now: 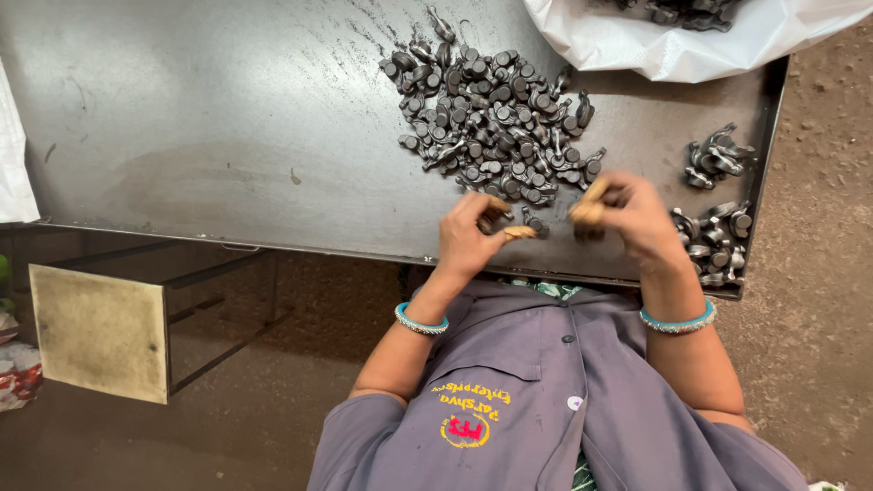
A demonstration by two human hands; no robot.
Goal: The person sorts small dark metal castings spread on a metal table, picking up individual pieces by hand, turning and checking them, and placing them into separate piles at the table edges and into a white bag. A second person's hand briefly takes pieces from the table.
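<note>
Left hand point(468, 238) and right hand point(632, 216) pinching small parts point(530, 223), heap point(496, 118) beyond, white bag point(691, 41)

Two hands: left hand point(468, 238), right hand point(637, 218). Two teal bangles, one on each wrist point(421, 322) point(677, 322). One metal worktop point(227, 136). One white bag point(673, 41). Three heaps of small dark metal parts: big heap point(496, 118), small heap point(717, 155), edge heap point(714, 238); single pieces too many to count.
</note>
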